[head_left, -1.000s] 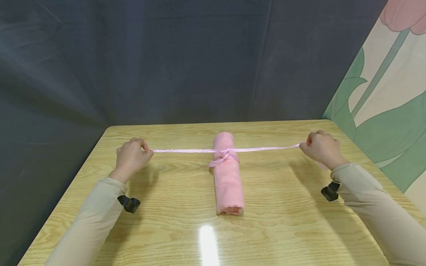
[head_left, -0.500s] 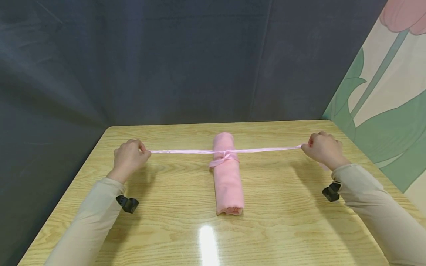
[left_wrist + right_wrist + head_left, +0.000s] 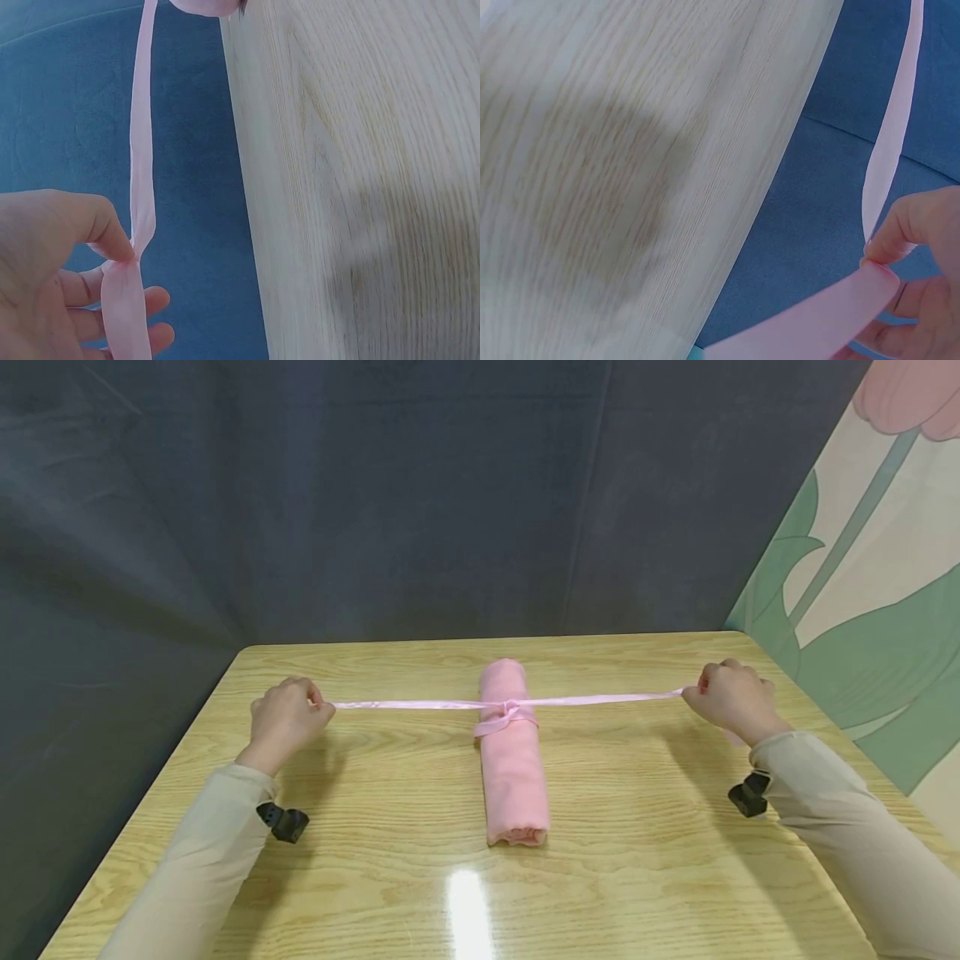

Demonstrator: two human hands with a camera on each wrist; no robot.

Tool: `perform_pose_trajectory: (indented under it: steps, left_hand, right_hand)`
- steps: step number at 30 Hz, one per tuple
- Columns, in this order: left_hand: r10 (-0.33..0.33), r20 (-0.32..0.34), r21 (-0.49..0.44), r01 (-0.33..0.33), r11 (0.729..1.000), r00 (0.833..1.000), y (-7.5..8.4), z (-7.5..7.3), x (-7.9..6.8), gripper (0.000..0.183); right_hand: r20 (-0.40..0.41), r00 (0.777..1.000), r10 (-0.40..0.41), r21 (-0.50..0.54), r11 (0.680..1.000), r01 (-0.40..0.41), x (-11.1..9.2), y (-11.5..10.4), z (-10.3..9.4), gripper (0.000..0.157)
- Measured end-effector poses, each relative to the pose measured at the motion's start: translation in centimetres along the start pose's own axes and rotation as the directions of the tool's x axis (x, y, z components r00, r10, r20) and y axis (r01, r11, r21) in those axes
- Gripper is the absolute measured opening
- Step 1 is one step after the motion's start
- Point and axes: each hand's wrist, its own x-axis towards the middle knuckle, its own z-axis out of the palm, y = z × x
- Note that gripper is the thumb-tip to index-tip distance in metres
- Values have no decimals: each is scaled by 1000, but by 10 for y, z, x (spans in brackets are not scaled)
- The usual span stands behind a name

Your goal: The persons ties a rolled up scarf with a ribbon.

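A rolled pink cloth lies lengthwise at the middle of the table. Round its upper part runs a pink ribbon, crossed in a small knot on top with a short loop lying to the left. At the left my left hand pinches one end of the ribbon between thumb and finger; in the left wrist view its tail hangs past the palm. My right hand pinches the other end at the right, and the right wrist view shows a loose tail below the fingertips. The ribbon stretches nearly straight between both hands.
The wooden table ends at a dark blue cloth backdrop. To the right rises a wall painted with a tulip. Small black cameras sit on both wrists.
My left hand has drifted slightly left and my right hand slightly right, drawing the ribbon outward. The knot and the loop on the roll look a little smaller.
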Motion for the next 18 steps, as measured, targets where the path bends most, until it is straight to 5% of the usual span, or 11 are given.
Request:
perform_pose_trajectory:
  steps: [18]
  left_hand:
    - [-36,79,39,33,999,996,-8,-5,0,21]
  right_hand:
    - [-2,1000,17,-27,999,-17,-2,13,0,32]
